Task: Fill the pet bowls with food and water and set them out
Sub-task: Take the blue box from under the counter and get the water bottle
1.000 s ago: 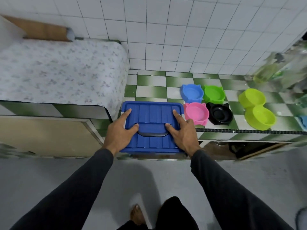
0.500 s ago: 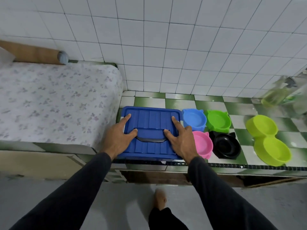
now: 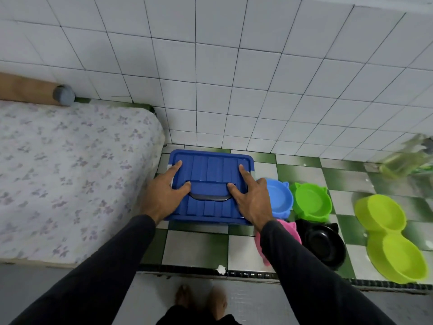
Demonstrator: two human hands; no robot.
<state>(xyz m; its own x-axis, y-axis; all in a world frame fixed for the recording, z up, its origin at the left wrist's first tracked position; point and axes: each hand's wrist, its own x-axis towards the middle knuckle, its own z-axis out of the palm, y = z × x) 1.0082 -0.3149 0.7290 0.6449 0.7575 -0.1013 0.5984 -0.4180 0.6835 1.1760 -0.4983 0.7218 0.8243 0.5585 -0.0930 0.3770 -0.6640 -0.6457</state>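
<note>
A blue storage box (image 3: 210,165) with a ribbed lid and dark handle stands on the green-and-white tiled counter (image 3: 194,245), close to the wall. My left hand (image 3: 161,195) grips its left side and my right hand (image 3: 253,198) its right side. Each hand has its index finger and thumb lying on the lid, and the other fingers are hidden over the edges. Right of the box sit a blue bowl (image 3: 280,198), a green bowl (image 3: 312,200), a pink bowl (image 3: 290,228) partly behind my right sleeve, a black bowl (image 3: 325,242) and a lime double bowl (image 3: 389,238).
A flower-patterned padded cover (image 3: 70,172) fills the counter left of the box, with a brown roll (image 3: 28,90) behind it. A blurred bottle of yellowish liquid (image 3: 405,158) stands at the far right by the white tiled wall. My bare feet are on the grey floor below the counter edge.
The blue box has gone from the counter's front edge back toward the wall, both hands staying on it. I have stepped closer, so the view looks more steeply down.
</note>
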